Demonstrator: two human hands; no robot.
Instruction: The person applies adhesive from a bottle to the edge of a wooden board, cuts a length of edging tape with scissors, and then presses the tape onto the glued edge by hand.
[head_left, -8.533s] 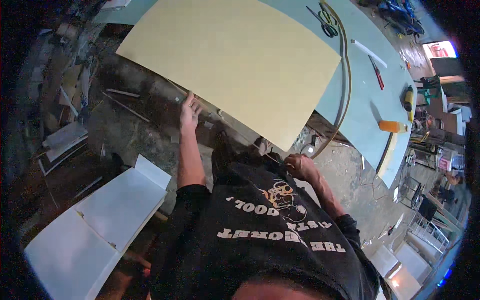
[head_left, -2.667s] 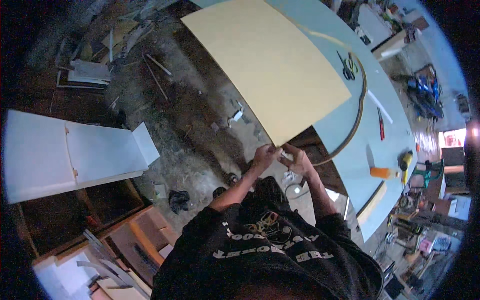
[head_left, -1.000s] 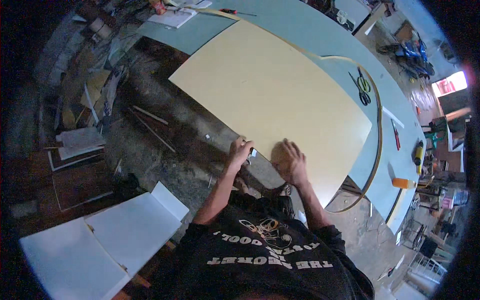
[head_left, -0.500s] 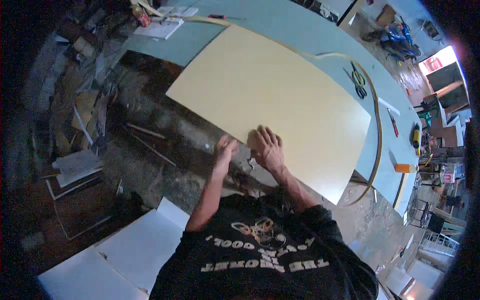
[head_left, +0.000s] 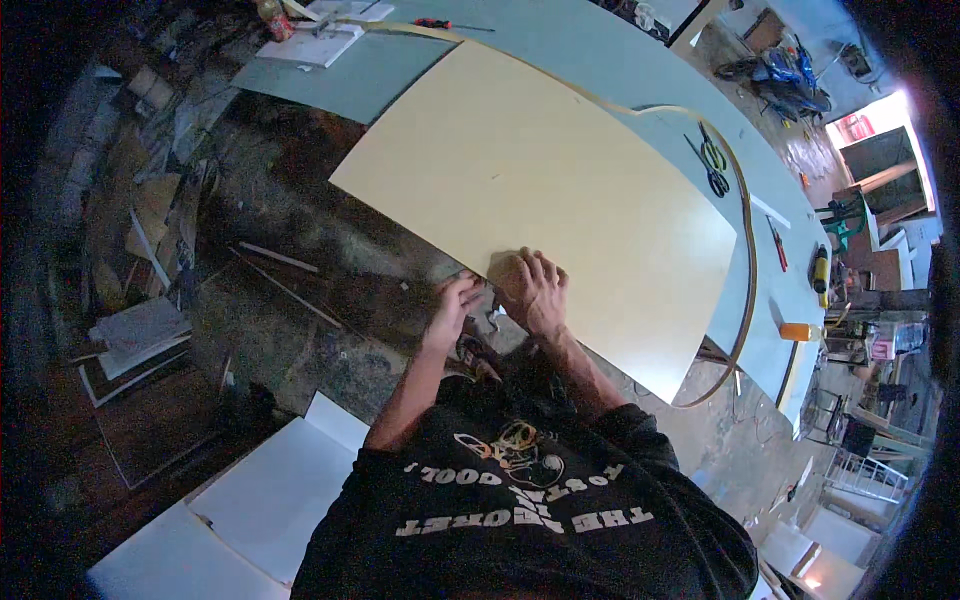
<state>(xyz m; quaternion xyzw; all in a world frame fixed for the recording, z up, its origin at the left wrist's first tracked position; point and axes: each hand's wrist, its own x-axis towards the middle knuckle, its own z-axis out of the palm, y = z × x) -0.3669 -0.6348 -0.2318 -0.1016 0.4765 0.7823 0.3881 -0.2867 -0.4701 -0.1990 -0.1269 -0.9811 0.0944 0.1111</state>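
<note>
A large cream-coloured board (head_left: 540,180) lies on the table, its near edge overhanging toward me. My right hand (head_left: 538,292) rests on top of the board close to that edge, palm down with its fingers a little apart. Just left of it, my left hand (head_left: 455,312) is at the board's near edge with fingers curled together; whatever they pinch, if anything, is hidden. A long thin tan strip (head_left: 750,240) runs behind the board's far edge and loops round its right side.
Scissors (head_left: 713,165), a red-handled tool (head_left: 778,245) and an orange bottle (head_left: 798,331) lie on the pale blue-green table (head_left: 590,65). A red screwdriver (head_left: 433,23) is at the far edge. White panels (head_left: 270,490) stand low at left, near scrap boards (head_left: 150,320) on the floor.
My left hand has moved slightly right and up against the board's edge, its fingers turned more toward it. My right hand stays on the board. The view has shifted slightly.
</note>
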